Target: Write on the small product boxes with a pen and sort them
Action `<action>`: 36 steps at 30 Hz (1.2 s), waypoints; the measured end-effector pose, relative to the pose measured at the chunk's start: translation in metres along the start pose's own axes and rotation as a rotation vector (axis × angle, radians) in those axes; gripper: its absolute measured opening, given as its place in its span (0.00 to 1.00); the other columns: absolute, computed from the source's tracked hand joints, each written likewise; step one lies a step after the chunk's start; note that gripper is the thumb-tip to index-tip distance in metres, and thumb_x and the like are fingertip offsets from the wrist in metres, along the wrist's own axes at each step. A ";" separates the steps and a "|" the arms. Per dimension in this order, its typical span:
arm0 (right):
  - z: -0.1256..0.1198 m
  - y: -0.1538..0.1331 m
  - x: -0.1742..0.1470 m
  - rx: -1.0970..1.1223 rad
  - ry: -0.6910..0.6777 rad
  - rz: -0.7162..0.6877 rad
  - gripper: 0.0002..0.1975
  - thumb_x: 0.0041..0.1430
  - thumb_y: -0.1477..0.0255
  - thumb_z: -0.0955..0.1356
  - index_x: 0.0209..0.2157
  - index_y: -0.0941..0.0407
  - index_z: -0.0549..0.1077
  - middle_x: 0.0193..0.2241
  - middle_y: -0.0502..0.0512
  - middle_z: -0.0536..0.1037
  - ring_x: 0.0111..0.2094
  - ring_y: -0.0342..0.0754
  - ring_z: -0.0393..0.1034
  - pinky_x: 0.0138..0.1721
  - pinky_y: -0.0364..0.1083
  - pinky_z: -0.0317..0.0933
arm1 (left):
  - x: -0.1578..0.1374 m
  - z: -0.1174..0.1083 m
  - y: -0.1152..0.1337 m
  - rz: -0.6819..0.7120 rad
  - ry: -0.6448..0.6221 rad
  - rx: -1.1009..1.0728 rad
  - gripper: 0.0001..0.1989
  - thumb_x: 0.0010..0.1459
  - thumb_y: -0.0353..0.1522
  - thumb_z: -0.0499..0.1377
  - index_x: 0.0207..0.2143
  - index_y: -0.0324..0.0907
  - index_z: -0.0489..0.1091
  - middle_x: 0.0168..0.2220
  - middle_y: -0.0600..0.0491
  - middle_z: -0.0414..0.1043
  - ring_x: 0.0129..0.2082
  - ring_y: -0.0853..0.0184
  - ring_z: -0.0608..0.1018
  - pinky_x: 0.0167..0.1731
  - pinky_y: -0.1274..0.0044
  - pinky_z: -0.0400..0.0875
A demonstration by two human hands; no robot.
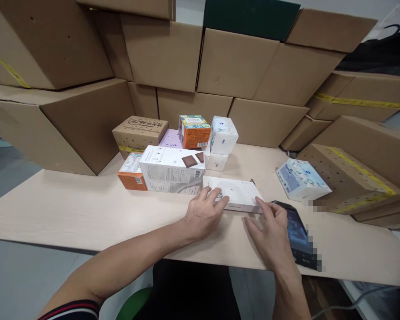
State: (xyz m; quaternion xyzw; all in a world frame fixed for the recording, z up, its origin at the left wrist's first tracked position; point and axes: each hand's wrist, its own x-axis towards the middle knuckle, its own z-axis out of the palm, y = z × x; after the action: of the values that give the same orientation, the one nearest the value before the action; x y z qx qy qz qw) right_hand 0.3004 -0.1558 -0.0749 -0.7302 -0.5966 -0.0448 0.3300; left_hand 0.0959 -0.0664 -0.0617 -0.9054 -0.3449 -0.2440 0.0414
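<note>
A flat white box (237, 192) with small printed specks lies on the table near its middle. My left hand (205, 213) rests against the left part of this box, fingertips spread over its top and front edge. At the box's right end, my right hand (272, 231) touches the near corner with its index finger, the thumb held apart and lower down. Neither hand is closed around the box. Just left of the flat box stands a larger white box (173, 171) printed with brown chocolate squares.
Behind are an orange box (196, 133), white floral packs (223, 135), a lilac box (171, 138) and a brown carton (140, 132). Another orange box (132, 173) stands left. A dark handheld device (298, 233) and floral pack (302, 180) lie right. Cardboard boxes (238, 62) wall the back.
</note>
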 end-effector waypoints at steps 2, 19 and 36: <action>-0.001 0.000 0.000 -0.044 -0.051 -0.023 0.25 0.60 0.64 0.66 0.58 0.56 0.68 0.49 0.64 0.61 0.52 0.60 0.60 0.54 0.61 0.62 | 0.002 0.000 -0.003 0.011 -0.034 0.032 0.19 0.61 0.30 0.57 0.55 0.42 0.67 0.55 0.44 0.70 0.53 0.51 0.71 0.37 0.67 0.78; -0.021 0.001 0.012 -0.286 0.107 -0.351 0.20 0.65 0.75 0.62 0.58 0.55 0.67 0.53 0.65 0.71 0.53 0.58 0.63 0.55 0.58 0.61 | 0.010 -0.007 -0.014 0.130 0.399 -0.112 0.17 0.61 0.25 0.56 0.53 0.42 0.69 0.50 0.45 0.73 0.50 0.57 0.73 0.41 0.69 0.77; -0.060 0.049 0.126 -0.637 -0.050 0.324 0.28 0.68 0.59 0.55 0.52 0.65 0.73 0.47 0.78 0.68 0.38 0.64 0.74 0.32 0.55 0.59 | 0.001 0.003 -0.004 0.282 0.227 -0.319 0.17 0.59 0.26 0.53 0.51 0.40 0.69 0.44 0.45 0.75 0.47 0.60 0.75 0.46 0.67 0.74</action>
State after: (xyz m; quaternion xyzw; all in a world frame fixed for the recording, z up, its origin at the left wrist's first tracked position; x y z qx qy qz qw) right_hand 0.3998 -0.0857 0.0091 -0.8823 -0.4373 -0.1575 0.0739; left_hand 0.0953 -0.0621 -0.0646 -0.9065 -0.1654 -0.3872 -0.0298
